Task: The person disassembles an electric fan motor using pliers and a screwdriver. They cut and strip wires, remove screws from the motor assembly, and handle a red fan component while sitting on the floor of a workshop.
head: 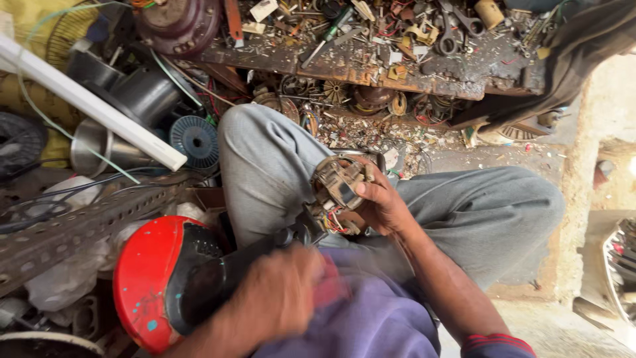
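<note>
My right hand [383, 204] grips a worn motor stator [339, 189] with copper windings and red and white wires, held above my lap between my knees in grey trousers [265, 159]. My left hand [281, 295] is blurred by motion. It is closed around a dark tool [291, 237] whose far end meets the lower left side of the stator. A red blur shows at the hand's right edge; whether it belongs to the tool I cannot tell.
A red and black rounded shell [149, 278] lies by my left thigh. A perforated metal angle bar [79, 225], a white tube [93, 103], steel cylinders [142, 93] and a blue spool [194, 139] crowd the left. A wooden bench [371, 66] strewn with scrap and tools runs across the top.
</note>
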